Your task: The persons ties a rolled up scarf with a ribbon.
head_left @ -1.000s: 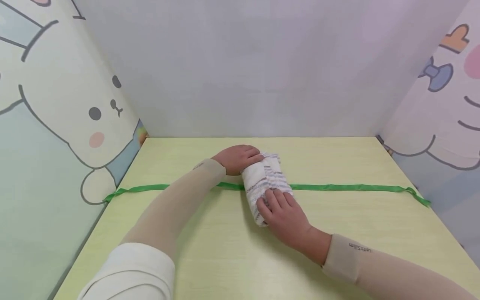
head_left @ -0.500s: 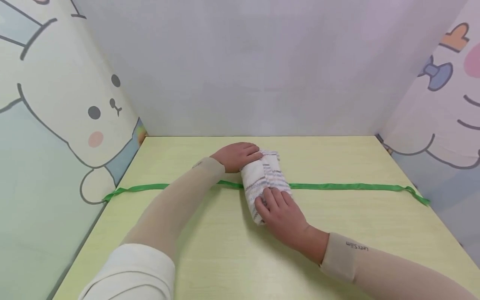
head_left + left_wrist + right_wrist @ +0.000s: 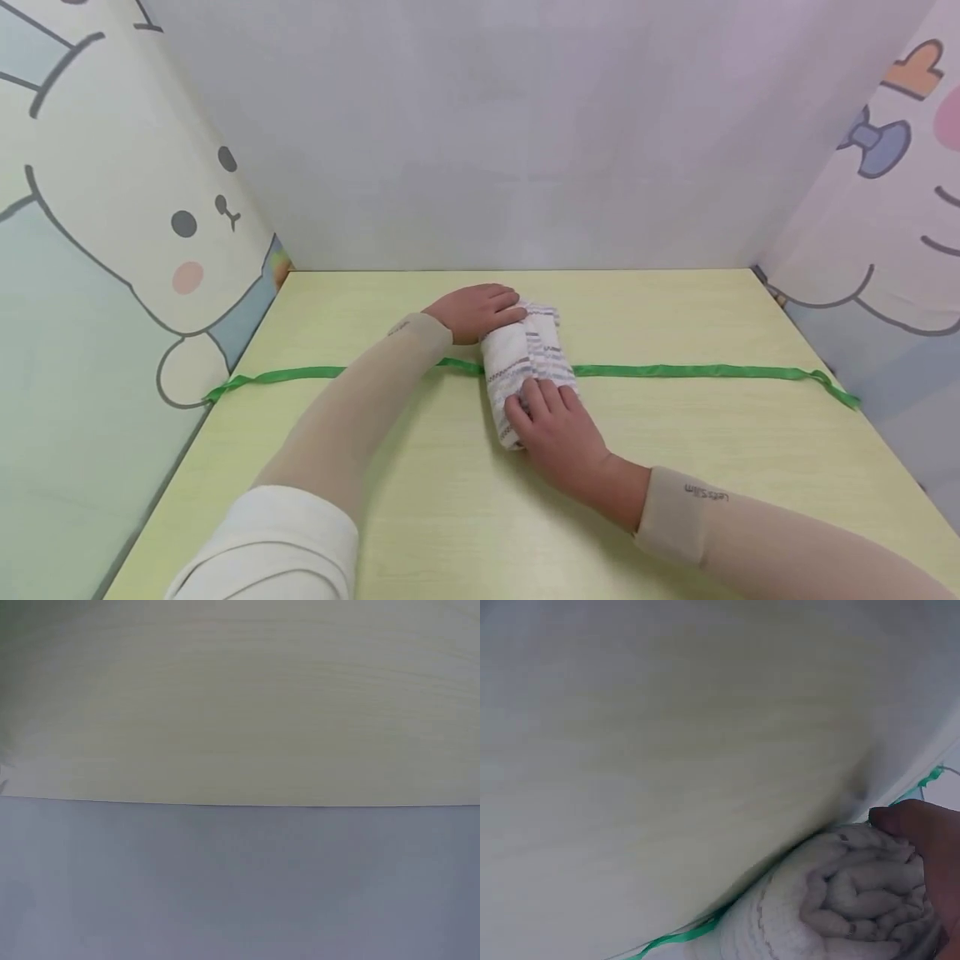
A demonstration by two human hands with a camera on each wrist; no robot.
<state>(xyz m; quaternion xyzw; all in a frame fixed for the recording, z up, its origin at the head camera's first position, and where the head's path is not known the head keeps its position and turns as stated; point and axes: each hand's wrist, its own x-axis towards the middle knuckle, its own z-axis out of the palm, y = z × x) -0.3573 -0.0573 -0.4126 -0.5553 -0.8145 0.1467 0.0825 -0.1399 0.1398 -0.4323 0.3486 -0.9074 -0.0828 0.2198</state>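
Observation:
A white towel [image 3: 512, 354] with grey and brownish stripes lies rolled up across the middle of the table, its length running away from me. My left hand [image 3: 474, 313] holds its far end, with thumb and fingers reaching over the top from the left. At the near end my right hand [image 3: 562, 437] grips the roll, fingers bent over its upper side. In the right wrist view, the spiral end of the towel [image 3: 862, 892] shows its wound layers, with part of the right hand [image 3: 941, 855] against it. The left wrist view shows neither the left hand clearly nor the towel.
A green ribbon [image 3: 690, 371] runs across the pale wood-look table [image 3: 435, 525] and passes beneath the roll. Behind the table rises a plain light wall [image 3: 517, 142]. Side panels with cartoon animals [image 3: 127, 208] stand left and right.
The near end of the rolled towel has shifted slightly left together with my right hand. My left hand stays at the far end, and the view has tilted a little.

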